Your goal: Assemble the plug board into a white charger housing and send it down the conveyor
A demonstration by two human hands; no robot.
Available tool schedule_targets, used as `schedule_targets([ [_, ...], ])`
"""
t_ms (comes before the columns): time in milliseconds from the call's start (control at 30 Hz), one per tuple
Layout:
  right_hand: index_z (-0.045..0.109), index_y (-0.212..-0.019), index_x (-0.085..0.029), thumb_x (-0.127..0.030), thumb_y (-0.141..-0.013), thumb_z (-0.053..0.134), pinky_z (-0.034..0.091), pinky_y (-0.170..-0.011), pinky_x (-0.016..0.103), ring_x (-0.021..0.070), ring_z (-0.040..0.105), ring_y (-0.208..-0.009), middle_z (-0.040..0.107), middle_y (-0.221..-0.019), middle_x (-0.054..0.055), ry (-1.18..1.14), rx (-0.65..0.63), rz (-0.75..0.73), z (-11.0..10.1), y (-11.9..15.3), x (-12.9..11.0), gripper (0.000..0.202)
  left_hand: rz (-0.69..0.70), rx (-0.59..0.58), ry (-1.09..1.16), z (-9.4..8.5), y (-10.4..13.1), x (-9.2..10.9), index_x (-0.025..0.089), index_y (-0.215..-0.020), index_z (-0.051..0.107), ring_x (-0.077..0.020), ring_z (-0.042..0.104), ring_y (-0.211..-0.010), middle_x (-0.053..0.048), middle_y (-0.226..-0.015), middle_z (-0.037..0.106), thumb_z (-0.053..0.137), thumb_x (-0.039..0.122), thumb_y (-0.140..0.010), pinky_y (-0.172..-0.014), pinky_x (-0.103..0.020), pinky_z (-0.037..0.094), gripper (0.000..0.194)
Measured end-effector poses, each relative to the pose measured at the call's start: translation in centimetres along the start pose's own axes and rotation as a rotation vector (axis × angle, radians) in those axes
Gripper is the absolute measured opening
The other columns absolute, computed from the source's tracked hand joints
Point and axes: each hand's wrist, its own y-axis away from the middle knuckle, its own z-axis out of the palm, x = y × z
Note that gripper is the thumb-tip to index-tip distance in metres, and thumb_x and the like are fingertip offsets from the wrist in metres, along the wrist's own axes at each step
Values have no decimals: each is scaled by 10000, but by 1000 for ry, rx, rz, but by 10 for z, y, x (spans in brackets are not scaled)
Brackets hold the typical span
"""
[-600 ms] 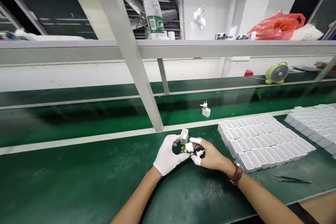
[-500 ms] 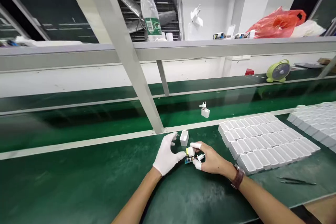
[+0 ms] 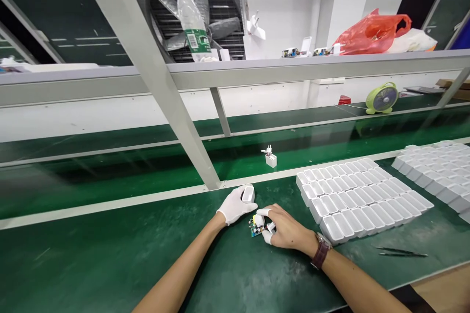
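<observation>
White shell [image 3: 248,194] in gloved left hand [image 3: 233,205] — circuit board [image 3: 255,225] in right hand [image 3: 284,227].

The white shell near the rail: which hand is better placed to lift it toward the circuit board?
Probably the left hand. Its gloved fingers already wrap the white shell, while the right hand is occupied pinching the circuit board just beside it on the green mat.

Factory assembly line: green conveyor belt [image 3: 110,166], rows of white plastic casings [image 3: 360,195], wall exhaust fan [image 3: 198,14].
</observation>
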Motion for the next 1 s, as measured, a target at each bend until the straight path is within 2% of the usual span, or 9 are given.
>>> schedule_targets([
  [133, 594, -1284, -193, -26, -704, 634, 524, -994, 414, 269, 585, -1125, 645, -1215, 95, -14, 17, -18, 1, 2, 3, 605, -28, 95, 99, 2, 13, -1, 172, -1182, 580, -214, 653, -899, -30, -1016, 691, 786, 337, -677, -861, -358, 525, 569],
  [233, 589, -1295, -209, -40, -717, 632, 555, -940, 405, 261, 610, -1083, 654, -1154, 90, 6, 25, -9, 2, 2, 4, 604, -47, 159, 162, 3, 28, -3, 184, -1197, 557, -200, 652, -883, -16, -1003, 683, 778, 317, -679, -855, -351, 527, 579],
  [367, 528, -1348, -217, -83, -771, 601, 596, -860, 375, 249, 614, -1111, 604, -1218, 110, -7, 183, 4, -5, -6, 1, 597, -72, 250, 183, 2, 43, 0, 191, -1232, 544, -214, 649, -942, -35, -1079, 666, 762, 275, -685, -902, -376, 520, 595],
  [467, 532, -1334, -236, -121, -827, 581, 585, -920, 387, 250, 585, -1195, 565, -1299, 108, 14, 290, -50, -20, -21, -9, 522, -45, 242, 225, 4, 49, 3, 192, -1250, 543, -230, 640, -1013, -54, -1136, 647, 760, 227, -670, -947, -390, 510, 620],
  [600, 506, -1382, -255, -133, -872, 582, 556, -982, 399, 248, 582, -1219, 554, -1326, 101, 84, 363, -172, -32, -39, -21, 530, 51, 227, 230, 6, 50, 4, 210, -1246, 559, -246, 607, -1107, -62, -1204, 605, 794, 204, -642, -1016, -410, 480, 648],
  [767, 466, -1429, -244, -113, -890, 606, 535, -1010, 457, 269, 594, -1206, 583, -1304, 122, 144, 415, -271, -20, -38, -19, 572, 83, 217, 239, 8, 52, 3, 216, -1258, 563, -247, 591, -1135, -62, -1228, 579, 835, 165, -604, -1039, -406, 475, 709],
  [900, 471, -1435, -228, -50, -876, 621, 551, -974, 486, 289, 585, -1204, 578, -1302, 152, 201, 371, -375, -11, -29, -16, 606, 140, 202, 236, 14, 51, -4, 209, -1274, 555, -253, 601, -1127, -71, -1225, 574, 868, 172, -593, -1035, -409, 489, 750],
  [1000, 456, -1448, -217, -20, -861, 623, 566, -943, 496, 296, 591, -1184, 570, -1298, 170, 219, 344, -412, -8, -27, -16, 641, 193, 204, 242, 18, 49, -9, 209, -1279, 559, -263, 606, -1128, -87, -1232, 569, 893, 243, -608, -1039, -421, 493, 751],
])
